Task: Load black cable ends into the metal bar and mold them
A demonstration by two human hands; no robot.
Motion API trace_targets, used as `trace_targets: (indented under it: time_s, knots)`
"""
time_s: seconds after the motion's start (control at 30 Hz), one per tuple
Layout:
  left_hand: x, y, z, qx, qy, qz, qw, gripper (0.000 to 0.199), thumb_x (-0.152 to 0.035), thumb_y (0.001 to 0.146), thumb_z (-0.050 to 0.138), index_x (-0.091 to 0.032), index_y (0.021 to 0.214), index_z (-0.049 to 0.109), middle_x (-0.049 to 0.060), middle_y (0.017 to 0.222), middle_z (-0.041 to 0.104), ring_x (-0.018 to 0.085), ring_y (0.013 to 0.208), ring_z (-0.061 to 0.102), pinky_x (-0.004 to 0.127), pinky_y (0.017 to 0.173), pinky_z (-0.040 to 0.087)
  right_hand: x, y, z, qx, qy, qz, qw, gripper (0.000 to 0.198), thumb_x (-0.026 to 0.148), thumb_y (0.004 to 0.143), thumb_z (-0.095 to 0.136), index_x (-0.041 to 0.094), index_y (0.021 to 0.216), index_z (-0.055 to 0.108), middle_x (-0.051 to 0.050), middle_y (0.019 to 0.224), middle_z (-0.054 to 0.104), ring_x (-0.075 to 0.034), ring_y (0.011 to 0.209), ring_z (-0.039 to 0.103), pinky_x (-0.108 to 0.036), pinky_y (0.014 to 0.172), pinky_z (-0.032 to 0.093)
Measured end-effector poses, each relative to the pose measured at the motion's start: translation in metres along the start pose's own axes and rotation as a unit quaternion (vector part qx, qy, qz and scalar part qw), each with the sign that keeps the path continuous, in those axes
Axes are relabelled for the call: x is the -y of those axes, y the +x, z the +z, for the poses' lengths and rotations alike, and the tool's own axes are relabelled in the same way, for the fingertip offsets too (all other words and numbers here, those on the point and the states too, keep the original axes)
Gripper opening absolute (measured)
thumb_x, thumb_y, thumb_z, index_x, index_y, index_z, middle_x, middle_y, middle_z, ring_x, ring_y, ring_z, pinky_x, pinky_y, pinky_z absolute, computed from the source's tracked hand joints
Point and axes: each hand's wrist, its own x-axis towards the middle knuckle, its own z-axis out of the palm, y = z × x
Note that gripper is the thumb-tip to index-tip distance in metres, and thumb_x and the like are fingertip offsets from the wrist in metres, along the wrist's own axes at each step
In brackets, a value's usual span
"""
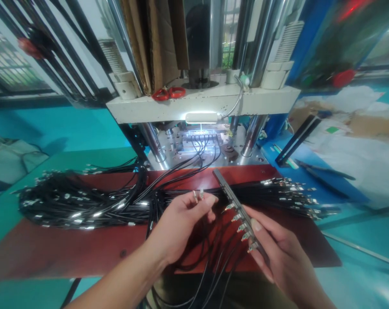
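Note:
My right hand (275, 249) grips a dark metal bar (235, 199) that slants up and to the left. Along the bar's left edge sit several small metal connectors (241, 227), with thin black cables trailing down from them. Just left of the bar, my left hand (184, 219) is closed, thumb against fingers, on cable ends whose small metal connectors (198, 195) stick up above the fingers. Behind both hands, a thick bundle of black cables (110, 206) with shiny tips lies across a red-brown board (65, 249).
A press with a pale crosspiece (133, 109) and steel posts stands ahead; a lit lamp (201, 117) hangs at its front. Cables run into the fixture (199, 139) beneath. Red-handled scissors (168, 93) lie on the crosspiece. Tweezers (329, 170) and plastic bags (352, 124) are at right.

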Motion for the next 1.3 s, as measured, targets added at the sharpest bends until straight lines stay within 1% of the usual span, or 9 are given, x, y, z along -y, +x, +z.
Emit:
trace_targets:
  time_s: [0.07, 0.13, 0.27, 0.43, 0.63, 0.87, 1.0, 1.17, 1.3]
  knots:
    - [0.000, -0.002, -0.004, 0.045, -0.083, -0.065, 0.993, 0.026, -0.038, 0.087, 0.061, -0.016, 0.100, 0.063, 0.001, 0.074, 0.059, 0.011, 0.067, 0.056, 0.026, 0.069, 0.043, 0.001, -0.001, 0.000, 0.004, 0.000, -0.005, 1.000, 0.053, 0.063, 0.076, 0.063, 0.036, 0.122, 0.065, -0.001, 0.116, 0.068, -0.020, 0.096, 0.066, -0.015, 0.059, 0.055]
    - [0.003, -0.002, -0.006, 0.055, -0.114, -0.096, 0.987, 0.026, -0.033, 0.085, 0.064, -0.016, 0.105, 0.061, 0.000, 0.075, 0.058, 0.010, 0.060, 0.056, 0.024, 0.062, 0.042, 0.001, -0.001, -0.001, 0.017, -0.006, -0.020, 1.000, 0.054, 0.063, 0.076, 0.063, 0.035, 0.122, 0.065, -0.002, 0.114, 0.068, -0.019, 0.088, 0.067, -0.015, 0.053, 0.054]
    - [0.009, 0.004, -0.004, 0.035, -0.088, -0.091, 0.991, 0.018, -0.031, 0.083, 0.065, -0.016, 0.090, 0.058, -0.002, 0.072, 0.056, 0.005, 0.047, 0.049, 0.019, 0.046, 0.036, 0.001, 0.001, -0.004, 0.035, -0.024, -0.026, 0.999, 0.052, 0.062, 0.078, 0.062, 0.034, 0.121, 0.065, -0.004, 0.112, 0.068, -0.018, 0.079, 0.068, -0.015, 0.046, 0.053]
    - [0.013, 0.013, 0.002, 0.034, -0.022, -0.080, 0.996, 0.024, -0.036, 0.083, 0.064, -0.015, 0.076, 0.054, -0.004, 0.067, 0.054, 0.002, 0.038, 0.038, 0.016, 0.035, 0.026, 0.001, 0.000, -0.006, 0.029, -0.039, -0.021, 0.999, 0.052, 0.062, 0.078, 0.062, 0.034, 0.122, 0.066, -0.003, 0.117, 0.067, -0.019, 0.086, 0.067, -0.015, 0.052, 0.054]
    - [0.014, 0.017, 0.004, 0.048, -0.005, -0.084, 0.995, 0.023, -0.035, 0.081, 0.064, -0.015, 0.076, 0.055, -0.003, 0.068, 0.054, 0.001, 0.037, 0.037, 0.015, 0.033, 0.025, 0.004, -0.002, -0.006, 0.039, -0.037, 0.029, 0.998, 0.047, 0.062, 0.079, 0.060, 0.042, 0.121, 0.064, 0.003, 0.124, 0.064, -0.018, 0.110, 0.059, -0.009, 0.061, 0.050]
    - [0.010, 0.016, 0.002, 0.059, -0.004, -0.096, 0.994, 0.024, -0.036, 0.078, 0.068, -0.014, 0.077, 0.059, -0.003, 0.067, 0.056, 0.001, 0.035, 0.035, 0.017, 0.033, 0.023, -0.002, 0.001, -0.009, 0.046, -0.034, 0.029, 0.998, 0.052, 0.063, 0.076, 0.064, 0.039, 0.122, 0.065, 0.000, 0.127, 0.062, -0.021, 0.106, 0.061, -0.014, 0.062, 0.053]
    - [0.007, 0.018, 0.000, 0.070, -0.004, -0.104, 0.992, 0.025, -0.036, 0.077, 0.069, -0.014, 0.077, 0.059, -0.004, 0.064, 0.056, 0.001, 0.034, 0.036, 0.018, 0.033, 0.025, -0.003, 0.001, -0.009, 0.047, -0.043, 0.033, 0.997, 0.050, 0.062, 0.078, 0.062, 0.039, 0.123, 0.064, -0.001, 0.126, 0.063, -0.021, 0.110, 0.061, -0.012, 0.060, 0.053]
    - [0.006, 0.022, -0.003, 0.083, -0.009, -0.103, 0.991, 0.025, -0.034, 0.072, 0.072, -0.013, 0.070, 0.057, -0.005, 0.059, 0.052, 0.001, 0.033, 0.033, 0.018, 0.032, 0.023, -0.004, 0.001, -0.010, 0.067, -0.073, -0.015, 0.995, 0.048, 0.062, 0.081, 0.058, 0.036, 0.121, 0.066, -0.001, 0.139, 0.052, -0.024, 0.120, 0.055, -0.016, 0.069, 0.055]
    - [0.009, 0.022, 0.000, 0.067, -0.015, -0.104, 0.992, 0.026, -0.035, 0.071, 0.072, -0.014, 0.074, 0.058, -0.005, 0.059, 0.052, 0.001, 0.035, 0.032, 0.019, 0.034, 0.022, -0.008, 0.003, -0.010, 0.072, -0.082, -0.047, 0.993, 0.049, 0.061, 0.081, 0.059, 0.033, 0.120, 0.068, -0.004, 0.142, 0.049, -0.026, 0.123, 0.053, -0.019, 0.073, 0.055]
